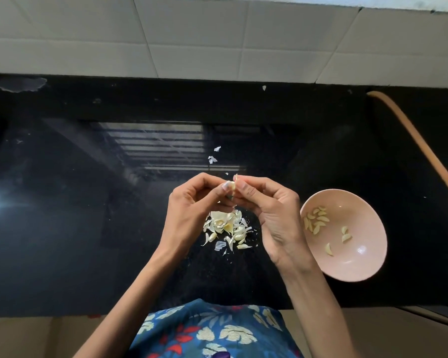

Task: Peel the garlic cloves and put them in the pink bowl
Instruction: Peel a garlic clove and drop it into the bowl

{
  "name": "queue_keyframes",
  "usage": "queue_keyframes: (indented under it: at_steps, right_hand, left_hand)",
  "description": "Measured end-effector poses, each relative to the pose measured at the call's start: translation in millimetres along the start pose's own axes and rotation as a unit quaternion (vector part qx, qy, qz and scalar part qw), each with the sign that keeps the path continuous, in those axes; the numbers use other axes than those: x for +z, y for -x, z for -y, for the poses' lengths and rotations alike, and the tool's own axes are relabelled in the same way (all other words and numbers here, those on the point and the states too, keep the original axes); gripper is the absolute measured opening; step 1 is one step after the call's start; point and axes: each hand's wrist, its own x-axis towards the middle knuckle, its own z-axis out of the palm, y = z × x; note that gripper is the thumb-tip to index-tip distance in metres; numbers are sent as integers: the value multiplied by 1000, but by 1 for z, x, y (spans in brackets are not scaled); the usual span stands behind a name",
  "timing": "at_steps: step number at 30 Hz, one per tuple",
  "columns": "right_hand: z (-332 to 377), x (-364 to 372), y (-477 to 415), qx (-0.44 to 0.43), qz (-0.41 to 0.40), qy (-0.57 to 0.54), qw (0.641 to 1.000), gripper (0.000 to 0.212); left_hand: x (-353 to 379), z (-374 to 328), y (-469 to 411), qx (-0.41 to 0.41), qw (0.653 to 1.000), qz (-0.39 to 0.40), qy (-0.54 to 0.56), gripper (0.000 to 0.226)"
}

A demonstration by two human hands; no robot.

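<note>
Flowered cloth of my top [212, 332] fills the near edge, close against the black table [88, 202] that carries everything else.

Biggest on the table is the pink bowl [362, 270], at my right, just beside my right wrist. It holds the peeled cloves [316, 222]: a cluster against its left wall, two more near the middle and one alone lower down, about a dozen by my count. From that I judge the job well along.

My left hand [192, 210] and right hand [274, 213] meet in the air above the table, to the left of the bowl. Both sets of fingers [210, 179] are curled in, and the thumb and forefinger of each hand pinch one clove [232, 186] between them. A scrap of skin stands up from its top, so I take it to be only partly stripped.

Beneath my hands lies a heap of skins [228, 228], with what looks like the spent root of the bulb in it. A few plumper pale pieces at its near edge may be unpeeled cloves; I cannot tell. Two loose flakes [212, 159] lie farther out.

What is left, as I see it: bare this clove, carry it right into the bowl, then search the heap for more.
</note>
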Motion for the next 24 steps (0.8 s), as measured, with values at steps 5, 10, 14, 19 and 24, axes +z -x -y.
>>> queue_keyframes:
  at_steps: [5, 10, 14, 19, 24]
  right_hand:
    - [0, 0, -10, -25, 27, 59, 998, 8]
    - [-8, 3, -17, -66, 26, 136, 988, 6]
    - [-14, 2, -23, -98, 11, 213, 972, 8]
    - [-20, 2, -27, -114, 11, 246, 963, 12]
    - [-17, 2, -29, -72, -7, 135, 988, 6]
  left_hand:
    - [-5, 1, -7, -11, 1000, -9, -27, 15]
    - [0, 6, -13, 9, 994, -31, -103, 14]
    - [6, 10, -16, 11, 985, -41, -169, 16]
    - [8, 15, -21, -5, 978, -28, -208, 19]
    - [0, 16, -26, -26, 988, -63, -140, 15]
